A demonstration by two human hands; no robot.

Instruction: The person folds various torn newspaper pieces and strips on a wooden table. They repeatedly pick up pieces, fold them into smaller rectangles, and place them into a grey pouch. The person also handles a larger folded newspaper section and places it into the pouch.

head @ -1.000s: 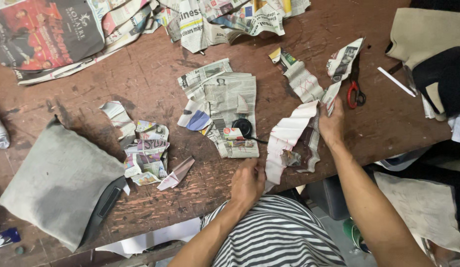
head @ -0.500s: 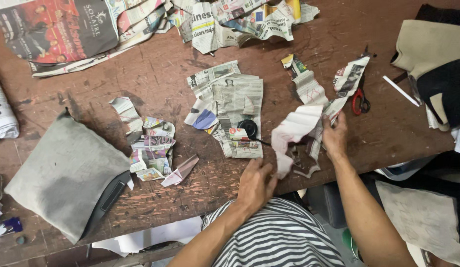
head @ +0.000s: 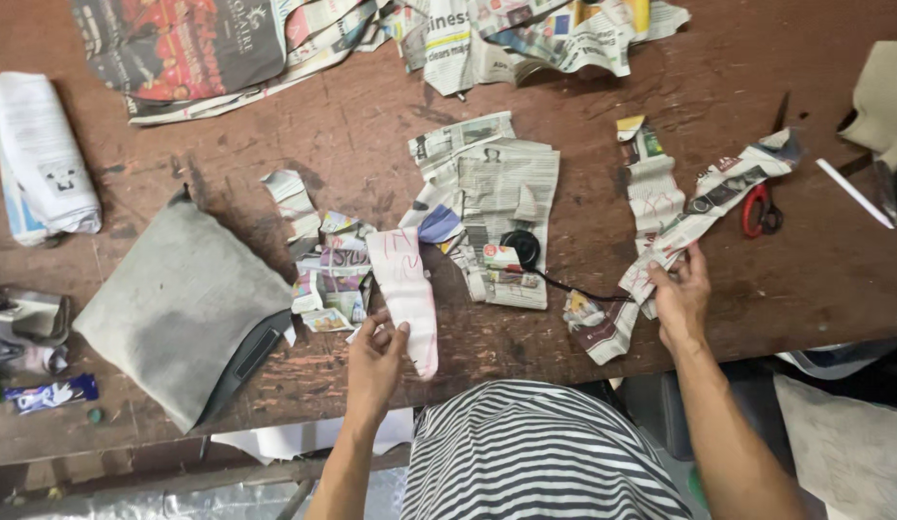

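At the near edge of the scarred brown wooden table (head: 738, 318), the person's left hand (head: 376, 361) pinches the lower end of a pale pink paper strip (head: 405, 294), which runs toward twelve o'clock from the fingers. The right hand (head: 682, 299) grips a long crumpled newspaper strip (head: 704, 207) stretching away toward one o'clock, its far end beside red-handled scissors (head: 757, 210). Between the hands lies a flattened newspaper sheet (head: 501, 207) bearing a small black round object (head: 521, 247). At nine o'clock of the left hand sits a grey fabric pouch (head: 174, 308); I cannot tell what it holds.
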